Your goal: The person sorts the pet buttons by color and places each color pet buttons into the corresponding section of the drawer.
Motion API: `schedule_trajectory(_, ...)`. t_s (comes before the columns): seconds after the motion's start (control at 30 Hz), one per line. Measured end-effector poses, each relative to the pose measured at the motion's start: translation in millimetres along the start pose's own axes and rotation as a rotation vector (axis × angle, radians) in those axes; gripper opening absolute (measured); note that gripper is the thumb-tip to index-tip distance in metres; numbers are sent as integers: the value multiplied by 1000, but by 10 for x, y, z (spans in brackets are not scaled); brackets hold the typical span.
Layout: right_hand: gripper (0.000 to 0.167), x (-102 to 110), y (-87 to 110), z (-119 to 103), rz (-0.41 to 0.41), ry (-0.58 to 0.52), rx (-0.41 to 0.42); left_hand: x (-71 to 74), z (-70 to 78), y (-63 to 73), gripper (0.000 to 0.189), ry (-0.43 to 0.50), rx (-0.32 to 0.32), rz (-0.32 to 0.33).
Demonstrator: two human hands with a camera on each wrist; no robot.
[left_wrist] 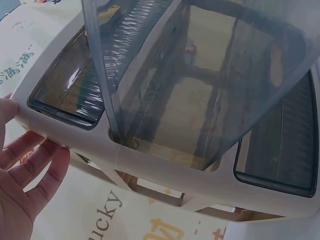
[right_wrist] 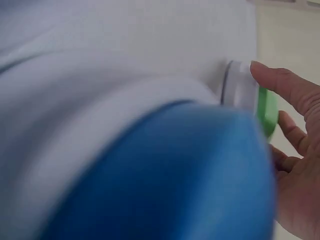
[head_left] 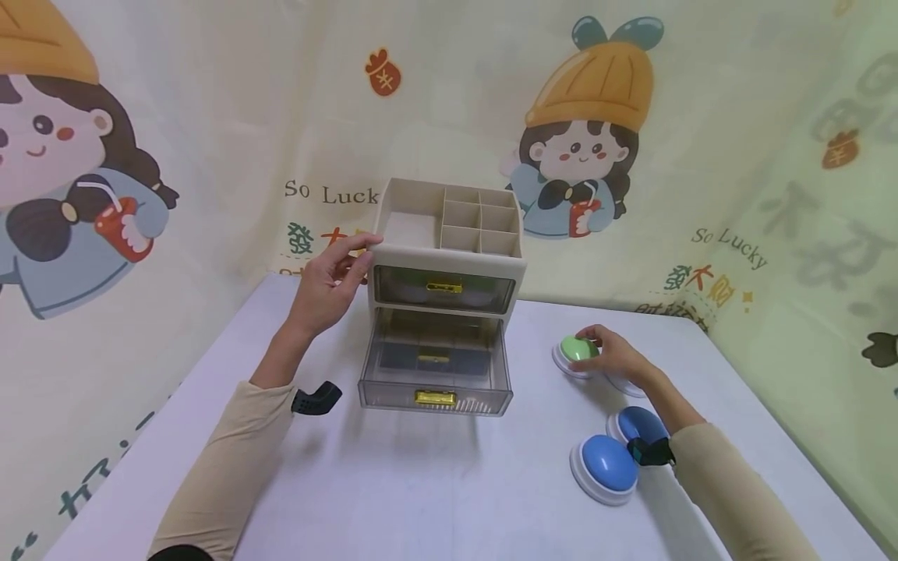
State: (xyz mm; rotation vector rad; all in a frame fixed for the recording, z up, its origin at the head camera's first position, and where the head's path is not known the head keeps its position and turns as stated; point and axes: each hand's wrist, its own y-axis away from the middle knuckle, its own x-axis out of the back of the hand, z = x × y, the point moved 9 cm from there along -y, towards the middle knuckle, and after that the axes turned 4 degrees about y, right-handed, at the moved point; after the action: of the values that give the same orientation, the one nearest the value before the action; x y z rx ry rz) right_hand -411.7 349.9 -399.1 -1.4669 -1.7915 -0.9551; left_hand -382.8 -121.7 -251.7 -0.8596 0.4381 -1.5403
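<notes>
Button (head_left: 574,349) (green): the right hand (head_left: 616,358) is pinching its sides; the left hand (head_left: 326,287), loosely extended, is touching the cabinet (head_left: 452,261). Uneven pressure would be risking a slip.

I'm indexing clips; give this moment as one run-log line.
left hand: touching drawer organizer; right hand: gripping green push button; middle drawer: open

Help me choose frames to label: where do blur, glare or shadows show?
Head view: soft shadow on the table under the open drawer; left wrist view: white glare streak on the upper drawer; right wrist view: a blue button blurred large in the foreground, the right hand clearer.
</notes>
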Motion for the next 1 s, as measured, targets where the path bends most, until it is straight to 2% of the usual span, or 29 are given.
schedule_trajectory(0.33, 72, -13, -33, 22, 59, 43, 0, -1, -2, -2, 32, -8, -6, 6)
schedule_trajectory(0.47, 73, -9, -8, 31, 77, 18, -7, -2, -16, 4, 33, -3, 1, 5)
schedule_trajectory(0.67, 80, 70, 67, 80, 102, -93, -5, -14, -32, 10, 33, -6, 5, 4)
schedule_trajectory(0.83, 87, 149, 148, 141, 110, -210, -35, -16, -21, 9, 33, -13, 0, 4)
schedule_trajectory(1.0, 82, 226, 230, 125, 145, -332, -30, -10, -14, 11, 33, -14, 5, 8)
